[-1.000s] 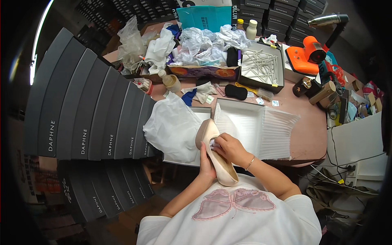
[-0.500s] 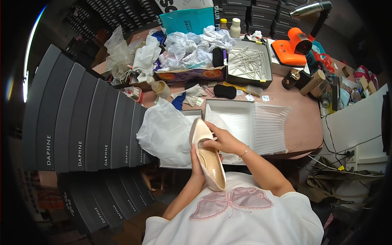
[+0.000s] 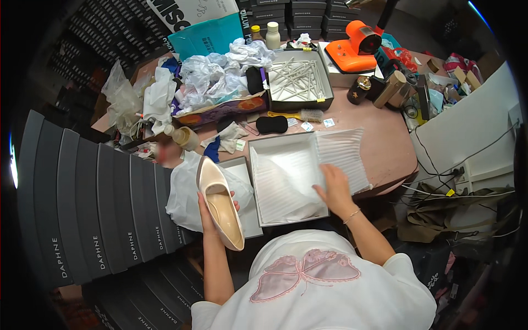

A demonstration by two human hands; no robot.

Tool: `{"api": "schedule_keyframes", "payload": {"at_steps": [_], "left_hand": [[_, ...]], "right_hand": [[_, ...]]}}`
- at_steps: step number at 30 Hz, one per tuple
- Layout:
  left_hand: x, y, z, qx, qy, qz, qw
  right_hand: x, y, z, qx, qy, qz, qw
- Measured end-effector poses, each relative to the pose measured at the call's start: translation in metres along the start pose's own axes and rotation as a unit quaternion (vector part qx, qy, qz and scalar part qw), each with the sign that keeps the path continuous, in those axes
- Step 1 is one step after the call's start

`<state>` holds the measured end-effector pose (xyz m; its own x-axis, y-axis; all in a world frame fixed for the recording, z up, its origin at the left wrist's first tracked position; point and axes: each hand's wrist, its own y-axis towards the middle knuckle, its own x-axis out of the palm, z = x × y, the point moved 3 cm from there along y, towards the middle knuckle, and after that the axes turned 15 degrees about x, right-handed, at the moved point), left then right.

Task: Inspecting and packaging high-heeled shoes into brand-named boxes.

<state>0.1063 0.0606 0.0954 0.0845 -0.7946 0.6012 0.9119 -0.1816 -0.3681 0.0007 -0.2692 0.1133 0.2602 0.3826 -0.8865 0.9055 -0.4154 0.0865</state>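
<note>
A pale beige pointed-toe shoe (image 3: 224,208) is held up in front of me, toe away, its inside facing up. My left hand (image 3: 207,217) is wrapped round its middle. To the right, my right hand (image 3: 336,190) is empty, thumb apart from the fingers, over the right edge of a grey shoebox (image 3: 283,138). White ribbed packing sheet (image 3: 342,159) lines the box and drapes past its right side. Crumpled white tissue paper (image 3: 184,190) lies left of the box, partly over a grey box lid (image 3: 252,223) and behind the shoe.
Stacked dark shoeboxes (image 3: 82,209) stand close on my left. At the back are a carton of crumpled plastic (image 3: 220,108), a box of white sticks (image 3: 300,80) and an orange device (image 3: 353,49). A yellow-handled brush (image 3: 311,115) and a black oval pad (image 3: 271,125) lie behind the shoebox.
My right hand has let go of the shoe and moved right to the shoebox. My left hand has carried the shoe left. The view has shifted too.
</note>
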Motion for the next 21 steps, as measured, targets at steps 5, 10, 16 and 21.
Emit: {"api": "schedule_keyframes", "payload": {"at_steps": [5,10,16,21], "left_hand": [[-0.016,-0.01,0.0,-0.011,-0.004,0.019,1.0],[-0.015,-0.018,0.019,0.005,-0.014,-0.012,1.0],[-0.021,-0.04,0.055,0.049,-0.05,-0.055,0.996],[-0.044,-0.072,0.076,0.089,-0.058,-0.112,0.988]], "right_hand": [[0.039,-0.022,0.124,0.352,0.164,-0.189,0.902],[0.101,-0.026,0.122,0.375,0.365,-0.174,0.834],[0.067,-0.018,0.084,0.207,0.164,-0.072,0.962],[0.011,0.005,-0.015,0.16,0.234,-0.053,0.958]]}}
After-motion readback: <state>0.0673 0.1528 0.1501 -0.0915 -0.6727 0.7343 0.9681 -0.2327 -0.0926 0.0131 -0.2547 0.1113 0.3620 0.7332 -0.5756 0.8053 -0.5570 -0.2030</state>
